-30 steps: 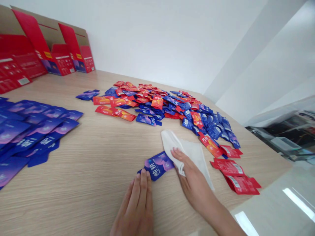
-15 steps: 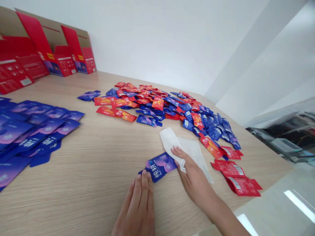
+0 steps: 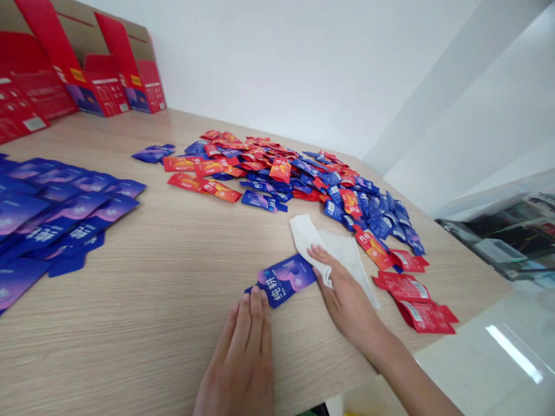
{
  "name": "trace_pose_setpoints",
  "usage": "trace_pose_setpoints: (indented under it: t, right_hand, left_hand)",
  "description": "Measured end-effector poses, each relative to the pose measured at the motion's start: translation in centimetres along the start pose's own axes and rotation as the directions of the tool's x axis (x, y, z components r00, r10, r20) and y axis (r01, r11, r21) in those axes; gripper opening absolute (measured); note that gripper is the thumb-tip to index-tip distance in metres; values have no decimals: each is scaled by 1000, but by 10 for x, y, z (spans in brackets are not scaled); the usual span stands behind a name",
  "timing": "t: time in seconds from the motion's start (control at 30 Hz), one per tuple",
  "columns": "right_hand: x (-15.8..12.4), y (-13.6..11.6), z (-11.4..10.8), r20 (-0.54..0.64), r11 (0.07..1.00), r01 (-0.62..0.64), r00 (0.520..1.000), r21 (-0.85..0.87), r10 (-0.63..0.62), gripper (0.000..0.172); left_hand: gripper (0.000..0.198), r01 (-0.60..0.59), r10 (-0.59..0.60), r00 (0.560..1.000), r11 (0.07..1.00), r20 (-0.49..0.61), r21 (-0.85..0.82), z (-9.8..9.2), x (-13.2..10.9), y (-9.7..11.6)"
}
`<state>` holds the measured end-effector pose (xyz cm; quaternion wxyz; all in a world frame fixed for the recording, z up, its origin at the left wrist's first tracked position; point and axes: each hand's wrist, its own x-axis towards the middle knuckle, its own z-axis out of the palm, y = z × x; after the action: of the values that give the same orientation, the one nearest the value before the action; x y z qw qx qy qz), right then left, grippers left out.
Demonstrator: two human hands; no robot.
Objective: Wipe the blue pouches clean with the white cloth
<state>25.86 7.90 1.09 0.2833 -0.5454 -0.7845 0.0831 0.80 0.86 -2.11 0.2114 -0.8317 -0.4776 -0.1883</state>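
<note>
Blue foil sachet, light and flexible, lies flat on the wood table; take it by the edges. Left hand spread, fingertips at its lower edge; right hand pinches a soft white cloth.

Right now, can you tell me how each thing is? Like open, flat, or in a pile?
left hand, flat, fingertips by the sachet
right hand, resting on the cloth
white cloth, crumpled
blue sachet, lying flat
red cardboard boxes, open, flaps up
blue sachets, overlapping in rows
red and blue sachets, loose heap
</note>
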Motion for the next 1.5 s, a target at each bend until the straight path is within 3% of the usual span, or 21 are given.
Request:
trace_pose_setpoints:
  t: [0.1,0.2,0.27,0.33,0.43,0.53,0.6,0.67,0.73,0.83,0.9,1.0,1.1,1.23,1.4,1.5]
  right_hand:
    - [-4,-15,-6,-16,1000,12,1000,25,-12,63]
    - [-6,-53,-1,185,978,173,963,120,-193,86]
    - [-5,-60,2,261,970,202,937,136,-232,90]
    - [-3,-46,1,207,988,125,968,92,-141,78]
    - [-3,-17,-4,33,999,-48,998,18,47,55]
    - [-4,-22,-8,-3,1000,-14,1000,18,14,57]
    - [-5,-44,-6,93,991,119,988,69,-125,71]
    - [-3,-61,-2,234,967,218,941,131,-244,83]
    - [-1,-62,0,286,969,215,927,125,-242,81]
    - [0,-34,0,105,999,40,994,17,-41,59]
    - [-1,-15,-1,-20,996,-89,996,8,89,49]
    - [-2,-5,-5,-73,976,-199,976,89,206,48]
    - [-1,-11,-7,-136,950,-257,950,177,282,51]
    - [2,-17,-8,-175,922,-297,922,248,344,56]
    - [3,-16,-10,-233,911,-304,899,280,371,56]
    - [3,-16,-11,-290,907,-311,874,285,391,56]
  left_hand:
    - [67,10,-9,999,1000,33,-24,-5,1,6]
    - [61,43,-40,997,998,71,-42,-8,3,11]
    - [59,38,-33,995,998,94,-43,-12,5,11]
    - [61,10,-5,996,999,93,-46,-18,6,7]
    - [65,-4,10,995,998,104,-63,-23,7,3]
    - [67,23,-11,993,995,119,-93,-20,6,7]
    - [66,57,-43,990,993,136,-106,-17,7,13]
    - [64,90,-72,984,991,162,-102,-16,8,15]
    - [61,82,-64,980,993,186,-90,-20,7,12]
    - [58,12,-1,991,997,134,-81,-29,6,1]
    - [57,-35,42,996,996,78,-85,-32,8,-6]
    - [51,16,-14,1000,995,28,-94,-31,23,-10]
    - [46,162,-154,985,980,72,-118,-26,47,-11]
    - [35,149,-129,977,983,172,-107,-19,73,-15]
    - [25,216,-190,959,970,208,-109,-26,82,-16]
    - [24,403,-341,894,896,290,-190,-33,88,-16]
